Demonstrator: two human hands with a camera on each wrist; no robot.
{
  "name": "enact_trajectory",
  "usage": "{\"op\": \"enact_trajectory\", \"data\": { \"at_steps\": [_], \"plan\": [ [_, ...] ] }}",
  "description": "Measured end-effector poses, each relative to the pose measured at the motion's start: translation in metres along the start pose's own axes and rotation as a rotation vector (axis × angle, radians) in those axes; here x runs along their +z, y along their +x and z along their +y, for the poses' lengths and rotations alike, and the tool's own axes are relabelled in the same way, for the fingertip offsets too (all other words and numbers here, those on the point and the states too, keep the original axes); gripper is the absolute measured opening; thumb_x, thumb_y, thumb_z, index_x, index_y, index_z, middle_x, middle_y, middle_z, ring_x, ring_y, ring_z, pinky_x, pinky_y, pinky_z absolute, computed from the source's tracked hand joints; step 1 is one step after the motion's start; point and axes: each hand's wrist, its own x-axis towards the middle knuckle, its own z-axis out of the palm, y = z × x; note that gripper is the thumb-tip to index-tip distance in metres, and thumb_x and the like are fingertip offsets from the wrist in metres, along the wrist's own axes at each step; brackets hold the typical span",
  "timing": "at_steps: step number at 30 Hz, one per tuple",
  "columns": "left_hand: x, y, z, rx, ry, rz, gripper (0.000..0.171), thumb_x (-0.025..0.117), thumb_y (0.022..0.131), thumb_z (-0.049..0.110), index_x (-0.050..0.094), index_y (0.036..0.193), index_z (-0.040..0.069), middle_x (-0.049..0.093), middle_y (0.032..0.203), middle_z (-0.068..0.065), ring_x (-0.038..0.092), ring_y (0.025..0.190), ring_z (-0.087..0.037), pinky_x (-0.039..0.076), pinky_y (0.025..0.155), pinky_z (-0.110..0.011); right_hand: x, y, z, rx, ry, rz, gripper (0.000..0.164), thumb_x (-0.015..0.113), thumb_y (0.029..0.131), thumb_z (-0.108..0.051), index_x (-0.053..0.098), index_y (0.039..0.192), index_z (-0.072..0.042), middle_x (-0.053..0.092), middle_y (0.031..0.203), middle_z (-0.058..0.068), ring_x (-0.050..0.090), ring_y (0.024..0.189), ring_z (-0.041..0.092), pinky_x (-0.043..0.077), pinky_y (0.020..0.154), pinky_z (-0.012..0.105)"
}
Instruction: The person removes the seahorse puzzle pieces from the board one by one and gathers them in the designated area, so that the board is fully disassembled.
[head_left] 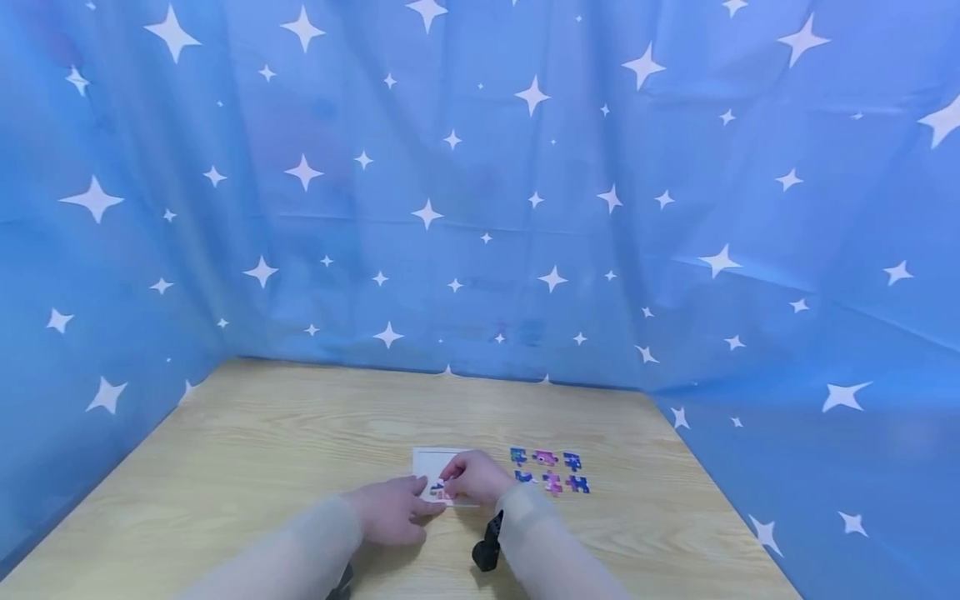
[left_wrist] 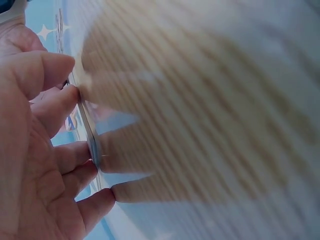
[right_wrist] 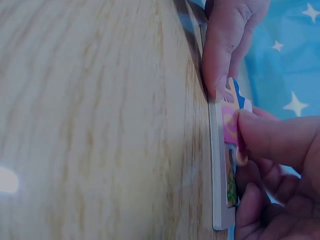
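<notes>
A white puzzle board (head_left: 429, 460) lies flat on the table in the head view, with a few jigsaw pieces near its front edge. My left hand (head_left: 393, 510) rests at the board's front left corner, fingers fairly straight and the fingertips touching it. Over the board, my right hand (head_left: 480, 477) pinches a small puzzle piece (right_wrist: 242, 157) between thumb and fingers. The right wrist view shows a pink piece (right_wrist: 230, 124) lying on the board beside the pinched one. A green-patterned piece (right_wrist: 231, 187) is farther along; the fingers partly cover these.
Several loose puzzle pieces, among them a pink one (head_left: 545, 457) and a blue one (head_left: 577, 483), lie in two rows right of the board. The wooden table (head_left: 315, 417) meets a blue curtain (head_left: 480, 192) with white stars at the back and sides.
</notes>
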Motion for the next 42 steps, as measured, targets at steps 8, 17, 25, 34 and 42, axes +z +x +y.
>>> {"op": "enact_trajectory", "data": {
  "at_steps": [8,17,25,34,42],
  "plan": [
    [0.000,0.000,-0.001,-0.009,0.009,-0.015,0.049,0.058,0.086,0.041,0.055,0.135,0.040,0.041,0.149,-0.010,0.037,0.137,-0.030,0.034,0.110,-0.047,-0.002,-0.002,-0.003,0.018,0.057,-0.024,0.007,0.068,0.087,-0.006,0.071,0.090,-0.011,0.063,0.082,0.002,0.054,0.078,0.019,0.044,0.070,0.032],
    [0.000,0.002,-0.002,-0.008,0.019,-0.004,0.049,0.058,0.086,0.041,0.055,0.135,0.041,0.041,0.149,-0.008,0.037,0.137,-0.028,0.034,0.110,-0.046,-0.006,-0.001,0.000,0.001,0.143,-0.035,0.010,0.067,0.086,-0.002,0.070,0.093,-0.007,0.062,0.086,0.004,0.054,0.080,0.019,0.044,0.071,0.032],
    [-0.001,0.001,-0.002,-0.026,0.010,-0.013,0.049,0.058,0.085,0.042,0.055,0.134,0.042,0.040,0.150,-0.008,0.036,0.137,-0.029,0.033,0.110,-0.048,-0.013,0.000,0.005,0.036,0.228,-0.034,0.014,0.071,0.085,-0.009,0.069,0.098,-0.009,0.061,0.092,0.007,0.054,0.086,0.024,0.042,0.076,0.038],
    [0.001,0.000,0.001,-0.015,0.026,0.006,0.050,0.059,0.084,0.041,0.056,0.134,0.042,0.040,0.150,-0.010,0.035,0.138,-0.029,0.032,0.111,-0.046,-0.041,-0.009,0.032,0.014,0.207,0.018,0.017,0.076,0.082,-0.017,0.065,0.091,-0.008,0.061,0.092,0.004,0.053,0.086,0.021,0.042,0.074,0.034],
    [-0.001,-0.001,0.001,-0.048,-0.002,0.002,0.050,0.060,0.082,0.039,0.057,0.133,0.042,0.039,0.150,-0.008,0.034,0.138,-0.029,0.030,0.112,-0.046,-0.072,-0.029,0.058,0.068,0.194,0.044,0.021,0.076,0.082,-0.017,0.062,0.091,-0.005,0.063,0.088,0.006,0.058,0.080,0.021,0.047,0.073,0.034]
  ]
}}
